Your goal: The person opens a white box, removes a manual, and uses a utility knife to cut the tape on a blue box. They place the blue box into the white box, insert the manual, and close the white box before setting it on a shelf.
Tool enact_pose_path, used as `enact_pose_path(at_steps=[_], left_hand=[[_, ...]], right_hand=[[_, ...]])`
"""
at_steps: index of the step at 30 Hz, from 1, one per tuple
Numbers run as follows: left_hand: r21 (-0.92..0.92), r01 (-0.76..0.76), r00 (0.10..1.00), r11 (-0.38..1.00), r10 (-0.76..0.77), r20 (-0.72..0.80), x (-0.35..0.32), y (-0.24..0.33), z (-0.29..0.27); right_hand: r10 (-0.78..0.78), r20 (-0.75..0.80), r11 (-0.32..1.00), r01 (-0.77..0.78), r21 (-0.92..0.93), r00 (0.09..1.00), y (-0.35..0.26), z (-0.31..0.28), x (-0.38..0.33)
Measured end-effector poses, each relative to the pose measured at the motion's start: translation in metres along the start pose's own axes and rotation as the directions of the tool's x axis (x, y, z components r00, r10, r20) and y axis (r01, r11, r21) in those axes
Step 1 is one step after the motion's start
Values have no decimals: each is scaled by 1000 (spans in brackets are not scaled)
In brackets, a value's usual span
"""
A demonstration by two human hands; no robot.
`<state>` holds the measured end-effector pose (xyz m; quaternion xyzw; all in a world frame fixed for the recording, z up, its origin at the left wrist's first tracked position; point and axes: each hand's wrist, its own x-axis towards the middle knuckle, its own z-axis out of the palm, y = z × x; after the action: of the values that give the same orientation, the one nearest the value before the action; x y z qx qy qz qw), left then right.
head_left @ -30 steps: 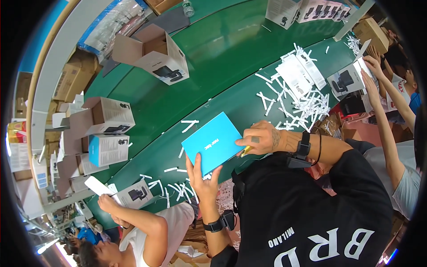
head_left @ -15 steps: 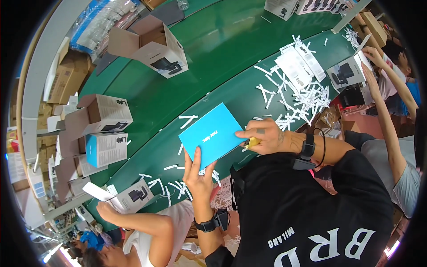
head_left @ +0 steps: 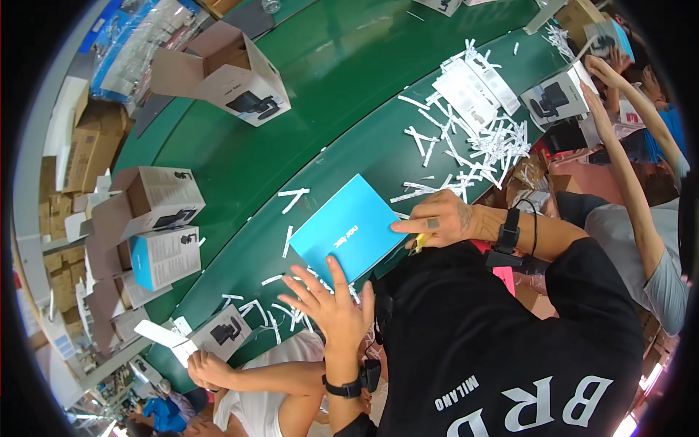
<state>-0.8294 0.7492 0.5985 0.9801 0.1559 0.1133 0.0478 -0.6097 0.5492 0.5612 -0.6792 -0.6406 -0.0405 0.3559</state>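
A flat bright-blue carton [head_left: 342, 227] lies on the green work table, turned at a slant in front of me. My left hand [head_left: 335, 302] is open, its fingers spread; one fingertip overlaps the carton's near edge. At the carton's right corner, my right hand [head_left: 440, 222] presses with its outstretched index finger. The other fingers of that hand are curled round a small yellow-handled tool [head_left: 420, 242], mostly hidden, so its exact kind does not show. White paper strips [head_left: 502, 149] lie scattered beyond my right hand, and several more strips [head_left: 291, 313] lie left of my left hand.
White printed cartons [head_left: 473, 95] lie flat among the strips. An open box [head_left: 251, 87] stands on the raised far section of the table, with other open boxes [head_left: 164, 200] at the left. Co-workers handle a box [head_left: 222, 335] at lower left and another box [head_left: 553, 98] at right.
My left hand has loosened from the carton's near edge and spread its fingers. The right hand stays at the corner. The lower-left co-worker's hand has shifted along their box.
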Motion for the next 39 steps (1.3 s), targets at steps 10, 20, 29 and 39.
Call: enact_pose_path(at_steps=[10,20,29,39], left_hand=[[-76,-192,972,979,200,121,37,4,22],[-155,-182,981,971,189,33,90,-11,1],[-414,-313,927,855,370,65,135,-38,-14],[-217,79,993,973,-96,-68,446,161,58]], right_hand=[[-129,-113,989,120,-87,985,1,34,7],[-185,-175,982,187,-8,967,2,25,40],[774,-323,615,-769,174,545,45,-89,-11],[837,-400,415,-909,22,372,108,-77,-147]])
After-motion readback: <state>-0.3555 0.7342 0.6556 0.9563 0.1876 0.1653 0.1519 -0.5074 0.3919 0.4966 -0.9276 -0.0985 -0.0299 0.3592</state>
